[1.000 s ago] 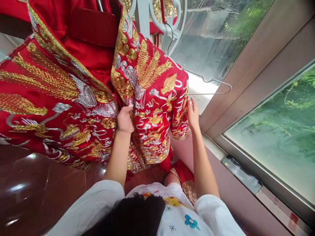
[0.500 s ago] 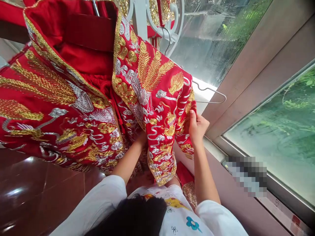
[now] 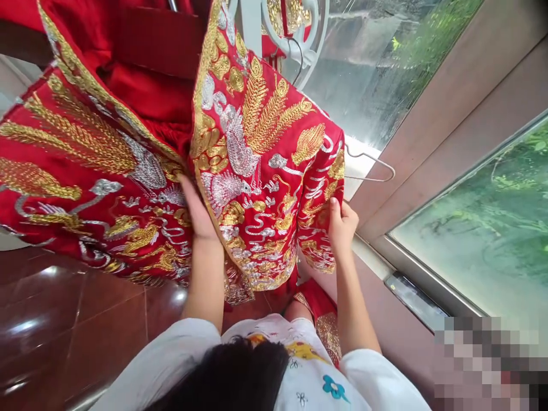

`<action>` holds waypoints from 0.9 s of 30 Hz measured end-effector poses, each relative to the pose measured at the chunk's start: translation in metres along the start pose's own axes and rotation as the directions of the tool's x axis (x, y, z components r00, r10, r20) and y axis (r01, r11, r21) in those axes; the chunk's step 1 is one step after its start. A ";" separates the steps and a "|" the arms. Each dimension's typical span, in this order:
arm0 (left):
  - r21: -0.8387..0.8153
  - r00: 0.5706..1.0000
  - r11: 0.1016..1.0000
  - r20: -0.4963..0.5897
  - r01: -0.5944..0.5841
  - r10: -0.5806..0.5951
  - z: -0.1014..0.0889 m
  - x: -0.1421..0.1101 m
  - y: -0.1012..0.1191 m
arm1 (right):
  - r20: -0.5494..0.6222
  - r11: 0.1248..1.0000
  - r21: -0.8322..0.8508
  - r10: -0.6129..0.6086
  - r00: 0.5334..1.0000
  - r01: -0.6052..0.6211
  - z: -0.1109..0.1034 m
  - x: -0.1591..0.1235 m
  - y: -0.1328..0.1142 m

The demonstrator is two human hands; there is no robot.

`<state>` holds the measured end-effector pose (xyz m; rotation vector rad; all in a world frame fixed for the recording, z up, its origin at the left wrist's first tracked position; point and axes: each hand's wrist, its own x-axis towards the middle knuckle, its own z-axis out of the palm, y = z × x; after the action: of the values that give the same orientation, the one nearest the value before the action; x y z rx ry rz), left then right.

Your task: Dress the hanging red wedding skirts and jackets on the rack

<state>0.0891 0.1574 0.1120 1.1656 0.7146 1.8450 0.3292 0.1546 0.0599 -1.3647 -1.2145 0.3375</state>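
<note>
A red jacket (image 3: 265, 125), thickly embroidered in gold and silver, hangs with its front parted. My right hand (image 3: 343, 224) is closed on the sleeve (image 3: 319, 217) at the right, thumb on top of the cloth. My left hand (image 3: 201, 214) is at the front opening, against the edge of the right-hand front panel (image 3: 240, 228). Most of its fingers are hidden behind that panel, so their grip does not show. Inside the collar is a dark red band (image 3: 160, 43), with a bit of metal hook (image 3: 173, 5) above it.
A wire hanger (image 3: 372, 165) sticks out beyond the sleeve by the window. White scrolled metalwork (image 3: 314, 43) stands behind the jacket. A phone-like flat object (image 3: 413, 297) lies on the window ledge. Red cloth with gold trim (image 3: 327, 325) hangs low; glossy brown tiles (image 3: 47, 319) cover the floor.
My left hand has come out from under the jacket's lower front and moved up and left to the opening. The right-hand panel is spread flatter. My right hand still holds the sleeve.
</note>
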 end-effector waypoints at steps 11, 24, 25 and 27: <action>0.588 0.943 0.777 -0.072 -0.224 0.326 0.001 -0.035 -0.015 | -0.088 0.849 -0.268 -0.493 0.865 0.456 0.027 -0.022 -0.094; 0.991 0.783 0.132 -0.099 0.022 0.615 -0.038 -0.060 -0.002 | 0.312 0.800 -0.233 -0.478 0.821 0.554 0.080 -0.057 -0.127; 0.988 0.809 0.137 -0.138 0.072 0.571 -0.044 -0.060 -0.007 | 0.293 0.796 -0.252 -0.480 0.827 0.550 0.086 -0.058 -0.122; 0.984 0.814 0.125 -0.175 0.126 0.554 -0.054 -0.062 -0.016 | 0.242 0.790 -0.304 -0.476 0.845 0.532 0.099 -0.059 -0.113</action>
<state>0.0597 0.1101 0.0497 1.5823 2.5575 1.8640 0.1766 0.1327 0.1062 -1.2653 -1.7845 -0.1815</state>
